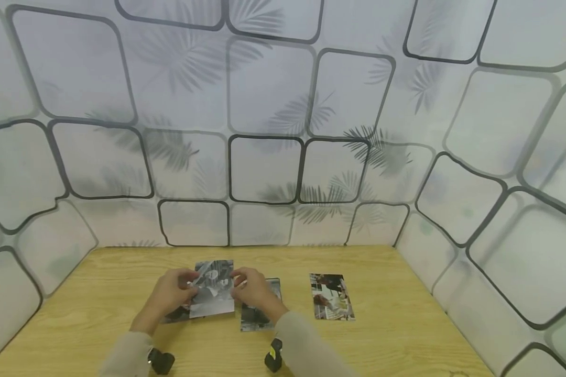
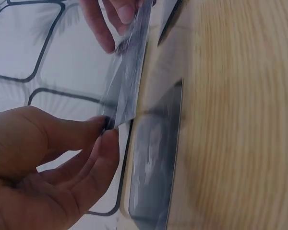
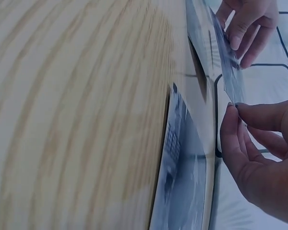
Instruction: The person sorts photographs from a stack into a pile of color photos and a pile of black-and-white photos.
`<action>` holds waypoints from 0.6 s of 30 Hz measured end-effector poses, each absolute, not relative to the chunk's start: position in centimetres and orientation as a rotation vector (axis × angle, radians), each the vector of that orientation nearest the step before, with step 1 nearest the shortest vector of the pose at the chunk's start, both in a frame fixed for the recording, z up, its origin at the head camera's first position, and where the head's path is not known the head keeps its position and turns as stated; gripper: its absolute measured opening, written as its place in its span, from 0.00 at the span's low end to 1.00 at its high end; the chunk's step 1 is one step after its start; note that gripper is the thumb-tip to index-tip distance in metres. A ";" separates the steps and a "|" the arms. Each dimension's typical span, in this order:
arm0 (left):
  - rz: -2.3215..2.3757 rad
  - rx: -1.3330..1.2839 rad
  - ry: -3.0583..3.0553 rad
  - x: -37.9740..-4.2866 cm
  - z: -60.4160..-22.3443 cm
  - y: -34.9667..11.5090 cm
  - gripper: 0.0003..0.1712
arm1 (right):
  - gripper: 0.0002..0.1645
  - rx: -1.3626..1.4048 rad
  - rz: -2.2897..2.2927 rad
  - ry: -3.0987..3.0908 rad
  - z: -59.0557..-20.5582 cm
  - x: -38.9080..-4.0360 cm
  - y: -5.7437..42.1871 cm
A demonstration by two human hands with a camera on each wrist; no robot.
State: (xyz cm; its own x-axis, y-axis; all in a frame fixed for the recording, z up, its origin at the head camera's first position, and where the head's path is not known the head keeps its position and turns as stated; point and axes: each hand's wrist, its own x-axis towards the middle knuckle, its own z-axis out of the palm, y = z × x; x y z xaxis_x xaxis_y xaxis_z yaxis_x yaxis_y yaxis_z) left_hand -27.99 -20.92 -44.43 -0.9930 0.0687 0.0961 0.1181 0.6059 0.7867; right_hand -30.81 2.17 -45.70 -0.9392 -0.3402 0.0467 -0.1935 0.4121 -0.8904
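Observation:
Both hands hold a black-and-white photo (image 1: 213, 293) up over the table, one at each side. The left hand (image 1: 171, 291) pinches its left edge between thumb and fingertips, and the right hand (image 1: 256, 288) pinches the opposite edge. Clear, shiny film (image 2: 112, 91) shows along the photo in the left wrist view. Below the left hand lies another photo (image 2: 156, 158), partly covered in the head view. A dark grey photo (image 1: 257, 318) lies under the right hand and forearm, also partly hidden.
A colour photo (image 1: 332, 297) lies flat on the wooden table (image 1: 382, 340), to the right of the hands. Patterned curtain (image 1: 269, 173) rises along the table's back and sides. Small dark devices (image 1: 161, 361) sit at the wrists.

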 end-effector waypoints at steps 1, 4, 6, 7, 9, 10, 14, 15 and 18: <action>-1.360 -0.174 -2.767 -28.0 -44.5 -21.2 0.23 | 0.24 -0.477 -1.556 2.513 -45.7 -30.8 1.9; -1.345 -0.195 -2.771 -28.1 -44.7 -22.2 0.23 | 0.24 -0.487 -1.543 2.508 -45.7 -30.7 1.1; -1.332 -0.198 -2.771 -28.1 -44.8 -22.7 0.23 | 0.24 -0.485 -1.539 2.514 -45.7 -30.5 0.4; -1.330 -0.197 -2.772 -28.1 -44.9 -23.0 0.23 | 0.23 -0.483 -1.532 2.523 -45.7 -30.5 0.1; -1.324 -0.183 -2.778 -28.2 -44.9 -23.5 0.22 | 0.23 -0.484 -1.512 2.559 -45.7 -30.4 -0.6; -1.322 -0.173 -2.784 -28.3 -44.9 -23.7 0.22 | 0.23 -0.480 -1.505 2.571 -45.7 -30.3 -0.9; -1.278 -0.140 -2.818 -28.5 -44.9 -24.5 0.22 | 0.24 -0.471 -1.447 2.614 -45.8 -30.1 -2.1; -1.258 -0.134 -2.827 -28.6 -44.9 -24.7 0.21 | 0.24 -0.472 -1.428 2.621 -45.8 -30.1 -2.4; -1.192 -0.128 -2.854 -28.7 -45.1 -25.0 0.21 | 0.25 -0.464 -1.356 2.656 -45.9 -30.0 -3.0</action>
State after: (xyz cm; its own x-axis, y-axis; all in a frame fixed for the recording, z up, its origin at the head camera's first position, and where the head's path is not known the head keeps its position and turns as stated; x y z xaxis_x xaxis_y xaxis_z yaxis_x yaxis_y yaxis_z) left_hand -28.72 -25.02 -45.08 -0.9955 0.0586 0.0746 0.0942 0.7000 0.7079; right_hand -30.00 -2.96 -45.91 -0.9452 -0.3253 0.0290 -0.2143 0.5507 -0.8067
